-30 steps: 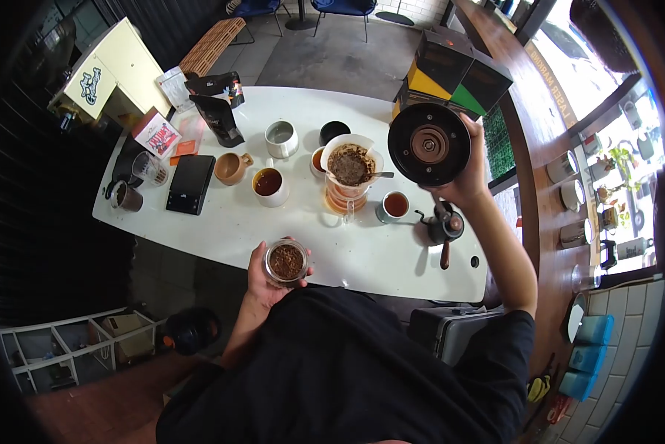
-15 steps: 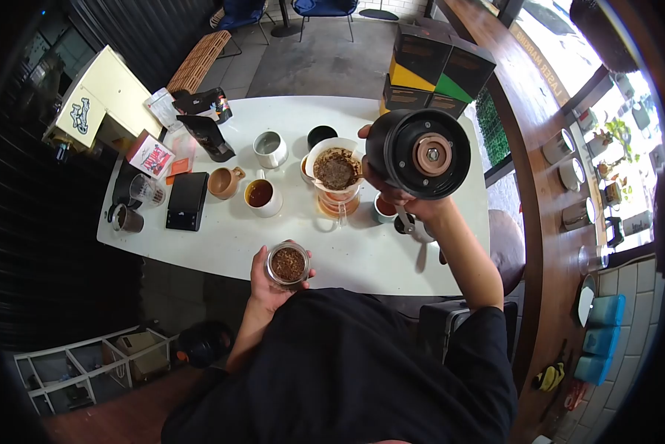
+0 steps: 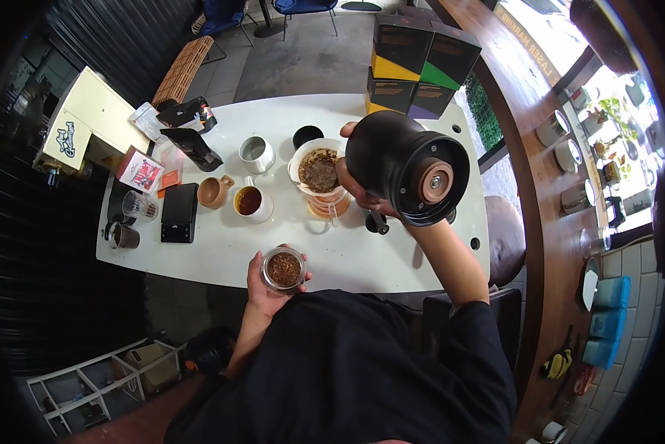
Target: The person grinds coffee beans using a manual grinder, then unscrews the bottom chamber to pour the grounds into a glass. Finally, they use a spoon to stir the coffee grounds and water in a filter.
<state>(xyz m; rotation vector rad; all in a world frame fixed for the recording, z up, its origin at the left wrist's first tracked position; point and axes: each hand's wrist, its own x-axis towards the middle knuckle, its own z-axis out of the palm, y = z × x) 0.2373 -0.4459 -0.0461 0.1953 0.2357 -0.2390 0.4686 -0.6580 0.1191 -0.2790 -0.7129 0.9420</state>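
From the head view, I had the left hand (image 3: 262, 294) curled partway closed around a clear glass jar (image 3: 283, 270), its mouth upward and coarse brown grounds inside. The right hand (image 3: 356, 191) was wrapped around a matte black cylinder with a copper-coloured disc (image 3: 373, 148), fingers spread to its width; how firmly they gripped, I couldn't tell. The cylinder was tilted, disc end facing me, well apart from the jar.

Just beside the right fingers, a white paper filter (image 3: 296, 166) held wet, dark grounds above a clear glass server (image 3: 323, 209) with amber liquid. I judged that wetting there done. Beyond the left fingers, a white mug (image 3: 262, 206) on the white table (image 3: 347, 259) held reddish-brown liquid. The jar's grounds looked dry, not yet tipped out.
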